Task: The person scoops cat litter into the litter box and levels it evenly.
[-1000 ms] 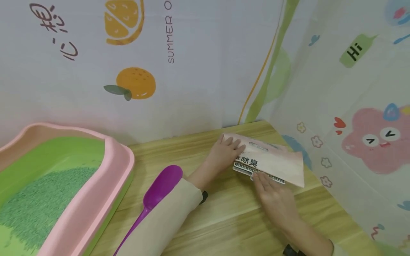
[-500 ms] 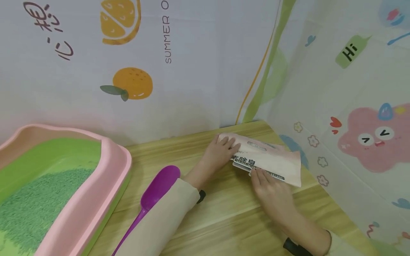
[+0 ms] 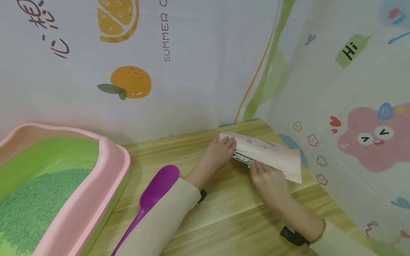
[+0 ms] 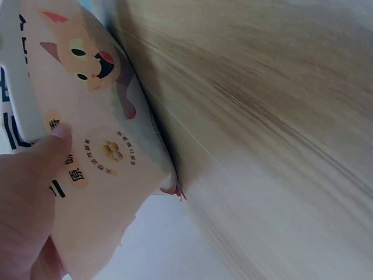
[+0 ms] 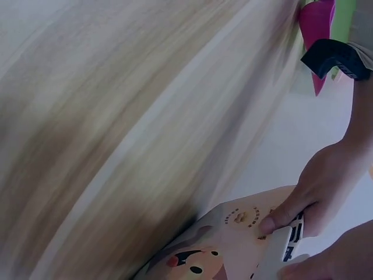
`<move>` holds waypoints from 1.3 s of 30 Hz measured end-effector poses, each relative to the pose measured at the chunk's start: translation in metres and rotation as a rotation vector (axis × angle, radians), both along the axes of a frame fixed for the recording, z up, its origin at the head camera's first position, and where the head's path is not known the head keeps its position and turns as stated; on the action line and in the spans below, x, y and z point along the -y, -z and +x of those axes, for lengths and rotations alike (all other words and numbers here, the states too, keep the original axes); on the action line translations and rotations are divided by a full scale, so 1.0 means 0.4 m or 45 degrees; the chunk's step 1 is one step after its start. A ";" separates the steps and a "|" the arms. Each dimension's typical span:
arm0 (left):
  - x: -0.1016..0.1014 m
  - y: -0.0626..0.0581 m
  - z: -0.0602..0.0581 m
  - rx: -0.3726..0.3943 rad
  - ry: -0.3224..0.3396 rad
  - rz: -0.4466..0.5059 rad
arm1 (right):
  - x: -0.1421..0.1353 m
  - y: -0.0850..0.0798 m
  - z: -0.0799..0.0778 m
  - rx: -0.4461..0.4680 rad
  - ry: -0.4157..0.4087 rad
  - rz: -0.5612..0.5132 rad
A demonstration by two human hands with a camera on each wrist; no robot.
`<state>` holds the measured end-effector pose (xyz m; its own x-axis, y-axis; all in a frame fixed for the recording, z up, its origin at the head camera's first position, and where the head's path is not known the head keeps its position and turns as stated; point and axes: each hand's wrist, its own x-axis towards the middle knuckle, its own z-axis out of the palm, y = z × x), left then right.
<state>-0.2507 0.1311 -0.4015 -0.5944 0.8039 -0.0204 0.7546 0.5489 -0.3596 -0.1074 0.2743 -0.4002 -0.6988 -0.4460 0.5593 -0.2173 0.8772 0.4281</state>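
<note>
At the back right of the table, a pale pink cat litter bag (image 3: 275,156) with a cat picture lies with its top folded over. A white ribbed bag clip (image 3: 242,157) lies across the fold. My left hand (image 3: 219,151) grips the bag's left end; in the left wrist view its thumb presses the printed front (image 4: 99,157), close to the white clip (image 4: 23,96). My right hand (image 3: 270,179) pinches the clip at the fold's near side. In the right wrist view its fingertip meets the clip (image 5: 277,252); most of that hand is out of frame.
A pink-rimmed green litter box (image 3: 110,167) with green pellets (image 3: 48,202) stands at left. Beside it a purple scoop (image 3: 160,185) lies on the wooden table (image 3: 224,220), partly under my left sleeve. Printed cloth (image 3: 192,89) hangs behind and at right.
The clip and fold have turned upward and away, and the large black lettering on the bag is now covered. My right hand has moved slightly up with the clip; my left stays at the bag's end.
</note>
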 end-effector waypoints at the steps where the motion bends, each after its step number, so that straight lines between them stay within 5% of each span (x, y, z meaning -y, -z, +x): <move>1: 0.000 -0.001 0.000 0.000 0.001 0.000 | -0.001 -0.001 -0.002 0.006 -0.001 0.000; 17: 0.035 0.007 -0.010 -0.006 -0.068 0.006 | -0.008 0.030 -0.033 0.125 -0.086 -0.059; 25: 0.062 0.028 -0.001 -0.048 -0.097 0.004 | -0.017 0.064 -0.048 0.286 -0.074 -0.303; 31: 0.098 0.027 0.015 -0.060 -0.120 0.099 | -0.023 0.078 -0.070 0.288 -0.114 -0.379; 39: 0.166 -0.014 0.069 0.178 -0.152 0.372 | -0.037 0.065 -0.060 0.306 -0.121 -0.446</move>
<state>-0.2233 0.0649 -0.3958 -0.6922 0.7128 0.1128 0.7099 0.7007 -0.0719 -0.1316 0.2891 -0.4261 -0.7926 -0.3268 0.5148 -0.3611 0.9318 0.0355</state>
